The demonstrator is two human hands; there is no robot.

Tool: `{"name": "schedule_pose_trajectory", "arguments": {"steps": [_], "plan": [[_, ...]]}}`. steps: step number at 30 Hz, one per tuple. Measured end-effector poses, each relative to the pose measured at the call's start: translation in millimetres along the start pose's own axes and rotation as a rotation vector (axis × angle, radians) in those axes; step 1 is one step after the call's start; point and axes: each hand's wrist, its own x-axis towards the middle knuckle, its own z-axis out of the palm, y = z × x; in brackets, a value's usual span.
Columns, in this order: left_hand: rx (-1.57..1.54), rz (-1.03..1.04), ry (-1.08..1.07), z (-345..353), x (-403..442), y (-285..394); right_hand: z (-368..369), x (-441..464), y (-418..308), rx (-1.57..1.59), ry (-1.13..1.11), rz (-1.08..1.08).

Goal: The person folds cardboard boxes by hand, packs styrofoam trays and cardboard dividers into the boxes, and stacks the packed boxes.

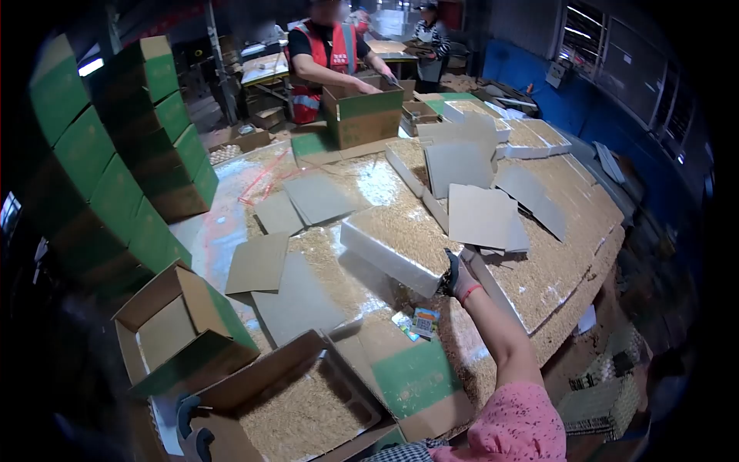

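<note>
My right hand (459, 277), in a dark-tipped glove, grips the near right end of a white foam tray (392, 266) heaped with tan, sawdust-like bedding. This tray is tilted, its near side wall showing. At the lower left, the dark gloved fingers of my left hand (192, 431) curl over the side of an open cardboard box (231, 385). Inside that box lies another tray of bedding (308, 416). The box's green-printed flap (416, 377) folds out to the right, with small printed cards (423, 322) just beyond it.
Grey cardboard sheets (481, 215) lie about the bedding-strewn table. Another open box (185, 331) stands at left, before tall stacks of green and brown boxes (115, 185). Across the table, a person in a red vest (331, 54) reaches into a box (366, 115). Another person stands farther back.
</note>
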Motion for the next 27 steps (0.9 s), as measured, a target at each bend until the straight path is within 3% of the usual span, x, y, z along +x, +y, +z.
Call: {"name": "schedule_pose_trajectory", "arguments": {"steps": [1,3,4,6,9,11,13,14,17,19,21,24,25,27], "plan": [[0.009,-0.003,0.029,1,-5,-14,39,-32,-9,-0.010,-0.029,0.005],[-0.326,-0.099,0.133,10,-14,-50,93,-74,-22,0.179,-0.188,0.069],[-0.280,-0.094,0.115,11,-16,-77,90,-77,-23,0.160,-0.326,0.080],[-0.360,-0.141,0.125,13,-11,-66,97,-115,-32,0.061,-0.514,-0.015],[-0.463,-0.169,0.135,13,14,-47,112,-175,-47,-0.120,-0.444,-0.049],[-0.272,-0.252,0.026,2,33,-13,137,-224,-59,-0.238,-0.451,-0.017],[-0.408,-0.289,-0.041,0,46,-11,149,-249,-67,-0.411,-0.485,-0.055],[-0.466,-0.237,-0.027,2,48,4,146,-248,-69,-0.648,-0.581,-0.226],[-0.422,0.022,-0.073,14,54,26,199,-296,-56,-0.808,-0.688,-0.239],[-0.493,0.047,-0.012,28,56,38,242,-321,-24,-0.859,-0.595,-0.016],[-0.540,0.061,0.014,23,49,56,232,-283,26,-0.764,-0.703,-0.058],[-0.366,0.031,-0.016,6,37,39,214,-241,65,-0.950,-0.741,-0.127],[-0.415,-0.123,-0.014,0,28,51,219,-238,72,-1.057,-0.716,-0.125],[-0.248,0.151,-0.089,-11,25,25,238,-225,80,-1.498,-0.672,-0.161]]}}
